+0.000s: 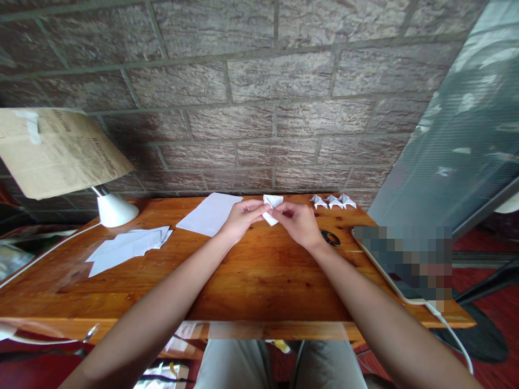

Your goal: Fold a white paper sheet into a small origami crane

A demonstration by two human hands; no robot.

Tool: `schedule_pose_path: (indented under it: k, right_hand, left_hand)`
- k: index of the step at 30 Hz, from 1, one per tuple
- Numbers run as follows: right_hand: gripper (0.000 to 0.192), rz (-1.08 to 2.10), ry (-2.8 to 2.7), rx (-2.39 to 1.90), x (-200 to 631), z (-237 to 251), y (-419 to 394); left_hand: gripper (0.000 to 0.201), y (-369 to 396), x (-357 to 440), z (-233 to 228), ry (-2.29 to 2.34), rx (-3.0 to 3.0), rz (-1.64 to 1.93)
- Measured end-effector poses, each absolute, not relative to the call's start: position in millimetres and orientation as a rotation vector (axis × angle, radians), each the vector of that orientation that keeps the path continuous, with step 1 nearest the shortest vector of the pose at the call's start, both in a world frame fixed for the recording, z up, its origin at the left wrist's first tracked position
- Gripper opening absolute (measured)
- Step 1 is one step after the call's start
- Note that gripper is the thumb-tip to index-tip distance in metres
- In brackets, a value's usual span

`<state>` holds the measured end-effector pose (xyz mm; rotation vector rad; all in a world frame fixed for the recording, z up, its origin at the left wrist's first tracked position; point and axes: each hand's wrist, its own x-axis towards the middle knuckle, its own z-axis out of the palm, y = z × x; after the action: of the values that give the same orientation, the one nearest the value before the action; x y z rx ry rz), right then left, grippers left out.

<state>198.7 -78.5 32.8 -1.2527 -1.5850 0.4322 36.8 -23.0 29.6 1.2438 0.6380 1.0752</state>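
Both my hands meet over the far middle of a wooden table (251,275). My left hand (241,219) and my right hand (298,221) pinch a small folded piece of white paper (271,208) between their fingertips, held just above the tabletop. A ring shows on a finger of my left hand. Part of the paper is hidden by my fingers.
A flat white sheet (208,213) lies left of my hands, and a pile of white sheets (127,246) further left. Three small folded paper shapes (333,201) sit at the far right edge. Scissors (330,237), a blurred device (401,265) with cable, and a lamp (113,208) are also present.
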Motion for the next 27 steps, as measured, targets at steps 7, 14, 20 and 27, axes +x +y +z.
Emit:
schedule_pose_path:
  k: [7,14,20,27]
  right_hand:
    - [0.037,0.424,-1.599,-1.246,198.2,33.1,-79.2]
    - [0.038,0.393,-1.593,-1.265,197.9,30.1,-77.5]
    - [0.036,0.379,-1.551,-1.219,199.0,30.3,-77.2]
    - [0.034,0.275,-1.628,-1.17,203.4,34.4,-76.6]
  left_hand:
    - [0.037,-21.6,36.5,27.1,0.641,1.239,1.084]
    - [0.038,-21.7,36.5,26.4,0.643,1.247,1.045]
    - [0.037,-21.4,36.6,26.3,0.619,1.342,1.06]
    - [0.038,-19.0,36.0,26.0,0.627,1.427,1.053]
